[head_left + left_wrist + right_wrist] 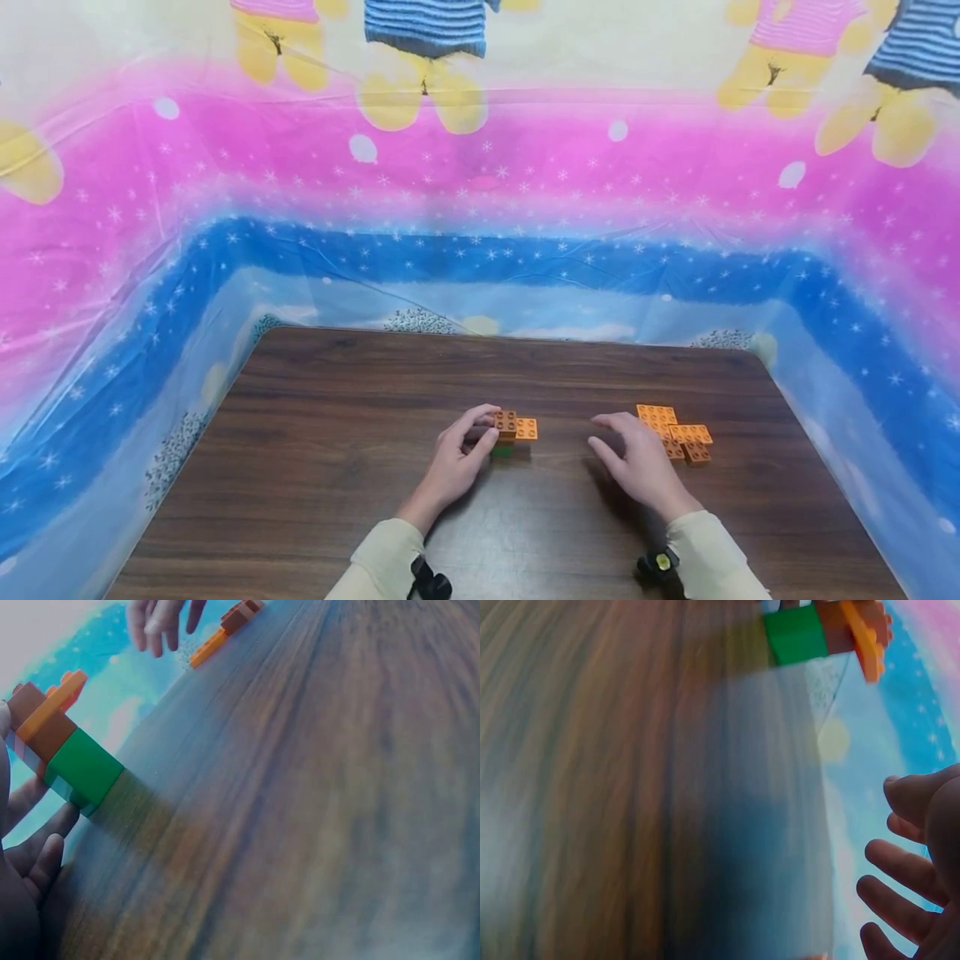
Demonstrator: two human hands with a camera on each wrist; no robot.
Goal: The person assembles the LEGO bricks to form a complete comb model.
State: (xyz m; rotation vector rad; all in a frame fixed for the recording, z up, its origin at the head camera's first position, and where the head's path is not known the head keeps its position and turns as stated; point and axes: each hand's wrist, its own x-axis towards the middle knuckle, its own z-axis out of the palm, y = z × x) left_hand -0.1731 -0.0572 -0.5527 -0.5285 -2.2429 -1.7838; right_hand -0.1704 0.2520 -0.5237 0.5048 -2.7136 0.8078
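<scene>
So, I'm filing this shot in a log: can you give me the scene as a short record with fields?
Left hand: the left hand grips the block stack
Stack, bottom up: green block, brown block, orange flat block jutting sideways, another brown block on top
Right hand: the right hand holds nothing
Beside right hand: orange flat blocks and brown blocks
Surface: brown table
Backdrop: pink-and-blue printed cloth
</scene>
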